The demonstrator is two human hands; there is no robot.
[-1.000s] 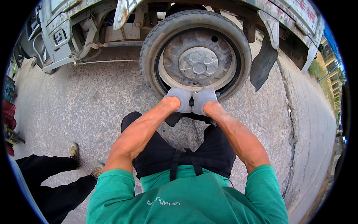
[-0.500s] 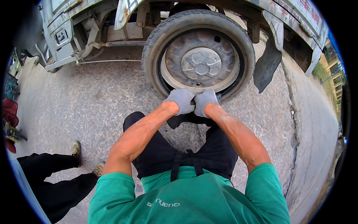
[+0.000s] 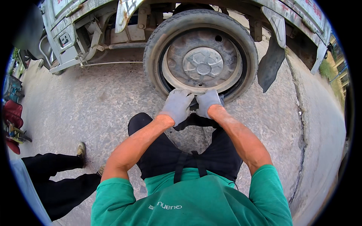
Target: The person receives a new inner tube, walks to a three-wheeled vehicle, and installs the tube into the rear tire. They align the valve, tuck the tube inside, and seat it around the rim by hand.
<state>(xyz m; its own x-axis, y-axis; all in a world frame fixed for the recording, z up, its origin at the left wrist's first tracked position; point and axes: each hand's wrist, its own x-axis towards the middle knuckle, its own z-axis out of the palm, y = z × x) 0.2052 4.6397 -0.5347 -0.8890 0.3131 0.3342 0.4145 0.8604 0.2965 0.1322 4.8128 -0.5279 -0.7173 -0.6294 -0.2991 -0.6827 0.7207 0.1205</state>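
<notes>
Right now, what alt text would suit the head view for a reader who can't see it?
Gray-gloved left hand and right hand are close together at the lower edge of a dusty wheel under a grimy vehicle. Below is the wearer's green shirt; someone else's dark-trousered legs show at lower left.

Matt rubber tyre (image 3: 153,56); dull metal wheel (image 3: 204,63)

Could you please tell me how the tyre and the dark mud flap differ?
Shape: the tyre is a thick, round ring, while the mud flap is a thin, slightly curled sheet.
Size: the tyre looks much larger than the mud flap.
Hands: the left hand and right hand are at the tyre's lower part; the mud flap hangs away from both.
Shared: both look greyish and worn.
</notes>
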